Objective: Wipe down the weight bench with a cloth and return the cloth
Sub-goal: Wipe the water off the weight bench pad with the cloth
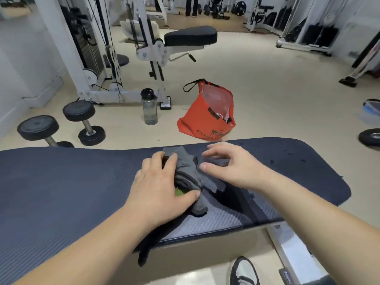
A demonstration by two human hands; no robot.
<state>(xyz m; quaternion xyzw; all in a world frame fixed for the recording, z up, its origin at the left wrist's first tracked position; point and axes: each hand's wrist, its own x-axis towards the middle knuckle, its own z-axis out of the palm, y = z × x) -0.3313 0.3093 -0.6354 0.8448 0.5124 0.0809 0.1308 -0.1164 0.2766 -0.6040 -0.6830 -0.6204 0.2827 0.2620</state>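
So one padded desk point(82, 182), one grey cloth point(191, 173) bunched on its middle. Two dumbbells point(82, 122) on the floor, one red bag point(207, 114) with clear plastic inside, one water bottle point(149, 106). Left hand point(158, 186) grip presses flat on cloth; right hand point(228, 165) grip spread, fingertips touching cloth.

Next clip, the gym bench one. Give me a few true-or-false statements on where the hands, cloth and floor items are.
1. The left hand rests on the grey cloth. True.
2. The cloth lies on the floor. False: it lies on the bench.
3. An orange bag stands on the floor beyond the bench. True.
4. The water bottle stands on the bench. False: it stands on the floor, left of the bag.
5. The right hand holds a dumbbell. False: it is at the cloth; the dumbbells lie on the floor.
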